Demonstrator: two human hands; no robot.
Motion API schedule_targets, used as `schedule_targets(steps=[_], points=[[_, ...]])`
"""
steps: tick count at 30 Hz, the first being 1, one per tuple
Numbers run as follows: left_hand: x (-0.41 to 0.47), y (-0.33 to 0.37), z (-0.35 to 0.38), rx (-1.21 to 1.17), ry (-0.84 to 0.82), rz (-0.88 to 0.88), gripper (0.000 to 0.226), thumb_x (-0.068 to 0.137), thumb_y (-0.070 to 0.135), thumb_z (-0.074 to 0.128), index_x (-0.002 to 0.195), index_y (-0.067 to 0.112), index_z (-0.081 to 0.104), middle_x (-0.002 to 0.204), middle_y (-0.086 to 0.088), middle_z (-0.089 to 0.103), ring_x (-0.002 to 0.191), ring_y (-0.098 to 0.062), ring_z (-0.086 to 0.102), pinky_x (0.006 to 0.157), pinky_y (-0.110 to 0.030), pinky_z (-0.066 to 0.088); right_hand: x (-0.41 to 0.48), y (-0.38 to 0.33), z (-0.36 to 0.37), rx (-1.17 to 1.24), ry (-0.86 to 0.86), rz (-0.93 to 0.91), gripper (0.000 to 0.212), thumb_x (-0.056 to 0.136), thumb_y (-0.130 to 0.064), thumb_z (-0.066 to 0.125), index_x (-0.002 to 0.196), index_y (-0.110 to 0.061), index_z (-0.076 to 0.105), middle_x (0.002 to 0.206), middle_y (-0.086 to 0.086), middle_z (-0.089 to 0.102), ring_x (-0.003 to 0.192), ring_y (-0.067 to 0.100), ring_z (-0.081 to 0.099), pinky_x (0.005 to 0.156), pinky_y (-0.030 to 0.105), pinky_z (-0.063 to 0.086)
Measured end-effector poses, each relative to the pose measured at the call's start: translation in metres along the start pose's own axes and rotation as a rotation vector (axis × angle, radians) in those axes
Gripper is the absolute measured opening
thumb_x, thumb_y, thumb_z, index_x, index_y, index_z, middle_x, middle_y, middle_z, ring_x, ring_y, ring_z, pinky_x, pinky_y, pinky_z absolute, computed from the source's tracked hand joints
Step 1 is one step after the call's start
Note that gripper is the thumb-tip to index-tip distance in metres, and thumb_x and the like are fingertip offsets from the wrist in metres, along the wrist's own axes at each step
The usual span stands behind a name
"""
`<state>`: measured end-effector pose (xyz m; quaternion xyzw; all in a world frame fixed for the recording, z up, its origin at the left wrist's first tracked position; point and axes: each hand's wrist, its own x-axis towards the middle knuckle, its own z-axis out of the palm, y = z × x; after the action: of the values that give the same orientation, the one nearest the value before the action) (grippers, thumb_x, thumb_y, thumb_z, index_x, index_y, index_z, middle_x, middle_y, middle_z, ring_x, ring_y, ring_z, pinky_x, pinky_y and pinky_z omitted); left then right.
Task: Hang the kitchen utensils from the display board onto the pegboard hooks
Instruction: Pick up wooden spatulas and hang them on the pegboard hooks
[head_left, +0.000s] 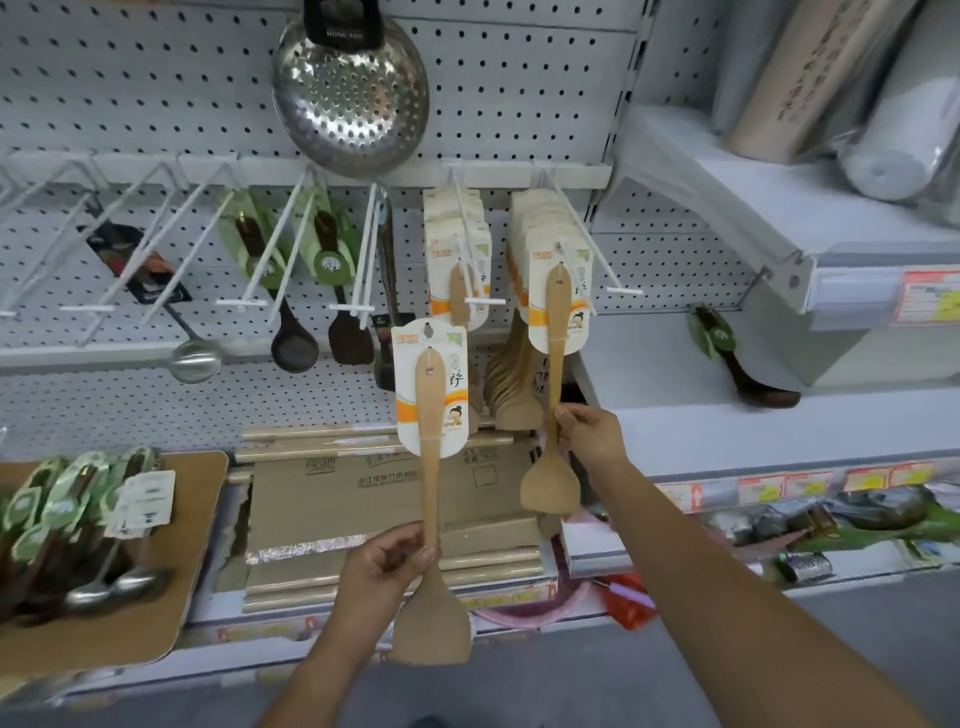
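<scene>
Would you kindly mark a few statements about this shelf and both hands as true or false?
1. The left hand grips the left spatula by its handle. True.
2. The left spatula hangs on a hook. False: it is held free, below the hooks.
3. The right hand is empty. False: it grips the right spatula.
4. A skimmer hangs above the hooks. True.
</scene>
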<state>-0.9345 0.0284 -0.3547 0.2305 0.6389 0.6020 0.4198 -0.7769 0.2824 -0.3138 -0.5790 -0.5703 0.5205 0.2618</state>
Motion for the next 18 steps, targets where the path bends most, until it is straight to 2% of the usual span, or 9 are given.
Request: schedule_targets(steps=[3, 6, 8, 10, 11, 14, 18], points=[[0.0, -0.003, 0.004, -0.004, 0.01, -0.002, 0.026, 0.08, -0.013, 0.069, 0.1, 0.003, 0.074, 0.092, -0.012, 0.077, 0.085, -0.016, 0.07, 0.08, -0.026, 0.058, 0.008, 0.001, 0.003, -0.011, -0.005, 0.012, 0.022, 0.097, -0.025, 0.061, 0.08, -0.023, 0.074, 0.089, 0.005, 0.075, 0.092, 0.028, 0.07, 0.092, 0.048, 0.056], [-0.002, 0.001, 0.01, -0.024, 0.014, -0.003, 0.026, 0.079, -0.014, 0.068, 0.099, 0.002, 0.073, 0.089, -0.013, 0.076, 0.084, -0.021, 0.07, 0.078, -0.026, 0.059, 0.011, 0.001, 0.001, -0.023, -0.022, 0.022, 0.018, 0.097, -0.021, 0.062, 0.087, -0.013, 0.075, 0.084, 0.006, 0.072, 0.088, 0.027, 0.068, 0.089, 0.044, 0.055], [-0.004, 0.003, 0.015, -0.033, 0.021, -0.006, 0.026, 0.08, -0.013, 0.068, 0.101, 0.001, 0.073, 0.089, -0.014, 0.076, 0.085, -0.024, 0.07, 0.078, -0.027, 0.058, 0.012, 0.003, 0.0, -0.033, -0.058, 0.025, 0.017, 0.095, -0.021, 0.065, 0.081, -0.018, 0.072, 0.085, 0.004, 0.07, 0.089, 0.025, 0.067, 0.087, 0.041, 0.055], [-0.008, 0.004, 0.02, -0.034, 0.037, -0.009, 0.025, 0.08, -0.012, 0.069, 0.1, 0.002, 0.073, 0.091, -0.015, 0.076, 0.086, -0.022, 0.07, 0.079, -0.028, 0.058, 0.012, 0.006, -0.001, -0.022, -0.092, 0.018, 0.009, 0.094, -0.021, 0.067, 0.086, -0.019, 0.071, 0.094, 0.007, 0.072, 0.09, 0.023, 0.068, 0.089, 0.04, 0.056], [-0.01, 0.004, 0.022, -0.033, 0.042, -0.005, 0.025, 0.08, -0.012, 0.069, 0.1, 0.003, 0.074, 0.091, -0.016, 0.076, 0.086, -0.022, 0.07, 0.08, -0.028, 0.058, 0.012, 0.006, -0.001, 0.019, -0.124, 0.021, 0.006, 0.094, -0.019, 0.068, 0.093, -0.016, 0.072, 0.099, 0.01, 0.074, 0.09, 0.023, 0.07, 0.091, 0.04, 0.057], [-0.015, 0.002, 0.032, -0.022, 0.055, -0.001, 0.026, 0.079, -0.011, 0.07, 0.102, 0.001, 0.073, 0.092, -0.016, 0.076, 0.085, -0.02, 0.07, 0.077, -0.026, 0.057, -0.004, -0.015, 0.001, 0.239, -0.225, 0.034, 0.021, 0.097, -0.015, 0.062, 0.113, -0.004, 0.069, 0.103, 0.013, 0.075, 0.091, 0.025, 0.075, 0.089, 0.041, 0.06], [-0.021, -0.002, 0.044, -0.042, 0.07, -0.007, 0.026, 0.079, -0.012, 0.07, 0.102, -0.001, 0.072, 0.09, -0.015, 0.076, 0.081, -0.017, 0.071, 0.072, -0.022, 0.056, -0.05, -0.048, -0.001, 0.403, -0.413, -0.078, 0.028, 0.101, -0.024, 0.055, 0.117, -0.005, 0.068, 0.106, 0.014, 0.076, 0.096, 0.029, 0.074, 0.086, 0.04, 0.06]])
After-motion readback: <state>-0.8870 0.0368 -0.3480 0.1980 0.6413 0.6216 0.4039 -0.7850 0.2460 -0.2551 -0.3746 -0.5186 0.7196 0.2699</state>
